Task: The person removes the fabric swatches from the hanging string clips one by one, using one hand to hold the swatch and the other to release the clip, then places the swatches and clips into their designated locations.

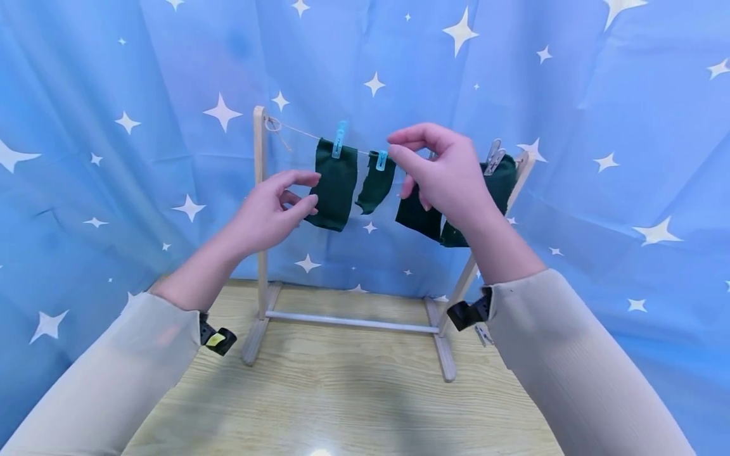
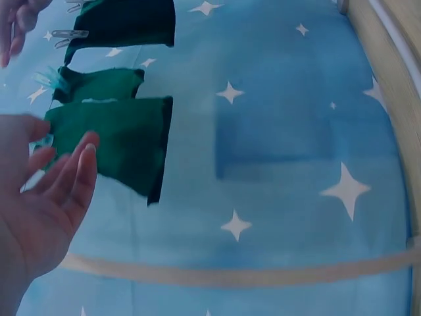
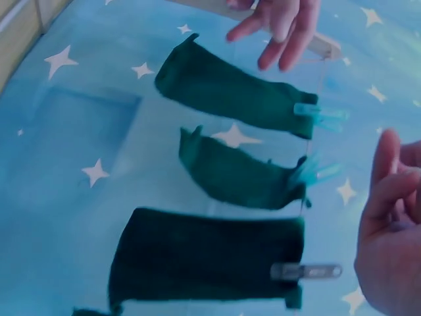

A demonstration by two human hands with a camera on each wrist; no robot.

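Note:
In the head view, my left hand (image 1: 268, 212) is at the left edge of a dark green cloth piece (image 1: 335, 196), its fingers spread and loosely bent. A light-blue clothespin (image 1: 339, 140) clips this cloth to a thin string (image 1: 301, 131). A smaller green piece (image 1: 376, 188) hangs beside it under another blue clothespin (image 1: 381, 161). Close to that pin is my right hand (image 1: 447, 174), fingers loosely bent and nothing showing between them. The right wrist view shows this hand apart from the pins. A third cloth (image 3: 210, 257) hangs from a grey clothespin (image 3: 306, 270).
The string spans a wooden rack with a left post (image 1: 260, 152) and a low crossbar (image 1: 353, 321). Another green cloth (image 1: 503, 183) with grey clothespins (image 1: 493, 159) hangs near the right post. A loose clothespin (image 1: 483, 335) lies on the wooden table (image 1: 319, 380). Behind is a blue star-patterned curtain (image 1: 171, 171).

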